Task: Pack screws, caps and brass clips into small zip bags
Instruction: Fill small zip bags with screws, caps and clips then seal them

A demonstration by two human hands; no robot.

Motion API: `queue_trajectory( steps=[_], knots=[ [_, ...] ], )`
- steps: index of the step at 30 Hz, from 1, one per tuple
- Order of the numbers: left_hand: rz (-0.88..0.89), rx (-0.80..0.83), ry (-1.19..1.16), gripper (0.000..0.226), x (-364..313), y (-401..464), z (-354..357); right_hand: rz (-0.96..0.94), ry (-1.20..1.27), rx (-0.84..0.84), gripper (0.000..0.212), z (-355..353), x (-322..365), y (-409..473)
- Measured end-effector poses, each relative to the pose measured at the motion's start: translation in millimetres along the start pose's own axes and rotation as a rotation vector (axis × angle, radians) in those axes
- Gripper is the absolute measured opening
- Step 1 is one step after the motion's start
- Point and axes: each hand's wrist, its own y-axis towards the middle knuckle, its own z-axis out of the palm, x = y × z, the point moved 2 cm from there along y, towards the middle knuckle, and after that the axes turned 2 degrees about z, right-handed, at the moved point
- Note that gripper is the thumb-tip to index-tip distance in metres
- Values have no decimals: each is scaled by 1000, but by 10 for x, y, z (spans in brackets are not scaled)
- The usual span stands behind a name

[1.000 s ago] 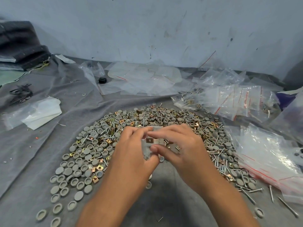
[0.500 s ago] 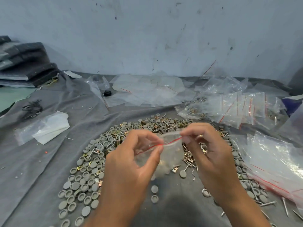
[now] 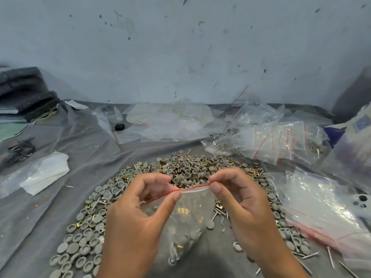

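Both hands, left hand [image 3: 140, 213] and right hand [image 3: 241, 207], pinch a filled zip bag [image 3: 186, 221] along its seal; finished bags [image 3: 277, 141] lie beyond, a large loose pile [image 3: 180, 167] remains.

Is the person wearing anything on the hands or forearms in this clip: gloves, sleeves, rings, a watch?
Nothing visible. The left hand and right hand are bare, without gloves or rings on the fingers in view. Both forearms are uncovered down to the frame edge, with no sleeves, watch or bands.
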Motion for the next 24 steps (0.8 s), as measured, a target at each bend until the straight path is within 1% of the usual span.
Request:
queue_trajectory(
  steps=[2,5,11,17,19,22,24],
  knots=[
    [-8,-10,-9,28,18,9,6,-10,-40,9,11,-17,2,-9],
    [-8,-12,-13,29,34,13,11,-27,-34,-6,20,-43,-1,-29],
    [-17,8,-54,33,-1,3,40,-12,48,-77,22,-38,-17,-78],
    [-16,28,-60,33,-18,-4,56,-7,89,-60,21,14,-38,-95],
    [-23,29,-77,34,-17,-8,50,9,113,-56,26,12,-40,-92],
    [-11,39,-80,34,-31,-11,51,42,146,-2,43,41,-55,-102],
    [4,50,-74,33,-51,-17,62,65,147,32,46,70,-62,-110]
  ],
)
